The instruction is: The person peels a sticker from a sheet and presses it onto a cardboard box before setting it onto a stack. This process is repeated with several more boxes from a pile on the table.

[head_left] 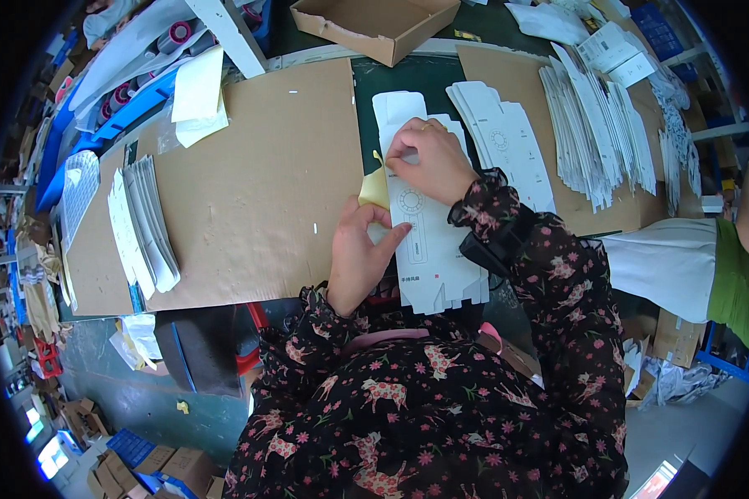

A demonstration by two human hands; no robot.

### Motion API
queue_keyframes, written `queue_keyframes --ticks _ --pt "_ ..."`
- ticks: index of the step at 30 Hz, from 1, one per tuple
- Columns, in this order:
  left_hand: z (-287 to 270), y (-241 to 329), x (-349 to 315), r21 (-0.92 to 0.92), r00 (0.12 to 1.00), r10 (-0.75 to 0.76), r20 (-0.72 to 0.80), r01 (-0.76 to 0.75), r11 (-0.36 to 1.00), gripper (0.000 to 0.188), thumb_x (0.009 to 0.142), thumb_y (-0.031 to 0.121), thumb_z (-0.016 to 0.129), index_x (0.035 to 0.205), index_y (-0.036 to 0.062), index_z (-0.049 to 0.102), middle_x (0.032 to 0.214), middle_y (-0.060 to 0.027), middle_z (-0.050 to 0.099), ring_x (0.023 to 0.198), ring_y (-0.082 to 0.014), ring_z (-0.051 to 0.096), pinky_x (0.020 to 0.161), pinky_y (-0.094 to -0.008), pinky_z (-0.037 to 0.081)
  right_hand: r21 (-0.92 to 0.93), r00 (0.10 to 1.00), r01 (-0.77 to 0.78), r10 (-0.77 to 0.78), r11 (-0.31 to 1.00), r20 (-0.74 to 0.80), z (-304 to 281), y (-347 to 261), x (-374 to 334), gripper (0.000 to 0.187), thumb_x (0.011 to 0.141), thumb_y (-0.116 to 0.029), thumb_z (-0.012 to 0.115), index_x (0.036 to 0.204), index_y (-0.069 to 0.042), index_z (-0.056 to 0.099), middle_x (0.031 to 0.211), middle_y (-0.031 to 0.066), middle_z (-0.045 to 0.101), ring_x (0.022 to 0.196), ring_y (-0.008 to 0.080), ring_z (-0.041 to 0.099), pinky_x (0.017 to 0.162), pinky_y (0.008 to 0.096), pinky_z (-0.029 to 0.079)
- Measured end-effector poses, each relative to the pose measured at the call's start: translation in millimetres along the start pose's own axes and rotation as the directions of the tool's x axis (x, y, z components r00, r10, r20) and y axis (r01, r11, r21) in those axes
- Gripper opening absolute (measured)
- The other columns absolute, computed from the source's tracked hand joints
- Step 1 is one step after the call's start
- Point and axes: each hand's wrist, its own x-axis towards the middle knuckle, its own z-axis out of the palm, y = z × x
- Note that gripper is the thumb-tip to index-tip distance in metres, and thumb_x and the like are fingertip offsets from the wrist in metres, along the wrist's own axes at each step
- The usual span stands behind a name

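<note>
A flat white printed carton blank (449, 224) lies in front of me, with a dial drawing on its face. At its left edge is a piece of yellow paper (375, 189), curled at the top. My left hand (362, 254) is closed on the paper's lower end between its fingers, and its thumb rests on the carton. My right hand (434, 160) lies over the upper part of the carton, thumb and forefinger pinched together at its left edge near the paper's tip. Whatever sits in that pinch is too small to make out.
More flat cartons (508, 137) lie fanned just right of the work, and a larger stack (599, 133) stands beyond. Another stack (144, 224) is at the left on brown cardboard (258, 191). An open cardboard box (379, 29) sits at the back. A person's green garment (736, 283) shows at right.
</note>
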Motion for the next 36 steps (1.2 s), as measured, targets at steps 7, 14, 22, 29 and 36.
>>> queue_keyframes --ticks 7,14,22,29,36 --pt "1.7 1.5 1.4 -0.015 1.000 0.007 -0.003 -0.007 1.000 0.025 0.083 0.012 0.087 0.088 -0.0012 0.066 0.100 -0.0147 0.062 0.093 -0.0316 0.065 0.082 -0.0382 0.052 0.265 0.978 -0.194 0.165 0.944 0.128 8.4 23.5 23.4 0.016 0.083 -0.013 0.077 0.099 -0.011 0.074 0.100 0.0019 0.074 0.100 0.0222 0.067 0.083 0.0354 0.055" --pt "0.3 -13.4 1.7 -0.051 0.998 -0.044 -0.050 0.041 0.998 0.023 0.087 0.014 0.085 0.096 -0.0017 0.071 0.101 -0.0126 0.067 0.095 -0.0249 0.067 0.084 -0.0337 0.052 0.494 0.994 -0.054 0.094 0.868 -0.055 -11.3 33.0 -4.8 0.031 0.087 -0.009 0.080 0.116 -0.006 0.069 0.103 0.0031 0.069 0.094 0.0141 0.060 0.084 0.0291 0.052" --pt "-12.0 36.5 -10.8 -0.566 0.961 -0.271 0.049 0.250 0.785 0.014 0.099 0.012 0.075 0.103 -0.0020 0.074 0.107 -0.0063 0.073 0.092 -0.0086 0.065 0.082 -0.0229 0.051 0.739 0.892 -0.212 0.436 0.639 -0.122 -25.1 -18.3 -140.6 0.037 0.100 -0.010 0.071 0.134 -0.002 0.059 0.118 0.0052 0.072 0.101 0.0108 0.067 0.089 0.0250 0.054" --pt "-12.4 41.3 2.5 -0.626 0.989 -0.149 -0.002 0.115 0.771 0.019 0.101 0.004 0.069 0.119 -0.0008 0.069 0.108 -0.0059 0.072 0.095 -0.0086 0.066 0.084 -0.0236 0.052 0.742 0.835 -0.125 0.474 0.658 -0.279 -83.4 46.2 -147.3 0.043 0.104 -0.006 0.065 0.145 0.002 0.054 0.120 0.0074 0.073 0.105 0.0111 0.068 0.093 0.0274 0.055" --pt "-36.1 45.6 -23.2 -0.550 0.999 -0.007 -0.031 -0.012 0.835 0.033 0.099 -0.007 0.064 0.130 0.0029 0.064 0.123 -0.0045 0.067 0.115 -0.0115 0.063 0.099 -0.0271 0.051 0.414 0.929 -0.076 0.215 0.907 -0.301 -83.8 4.4 -138.6 0.032 0.102 -0.001 0.064 0.133 0.002 0.059 0.119 0.0080 0.069 0.113 0.0155 0.065 0.098 0.0304 0.052"
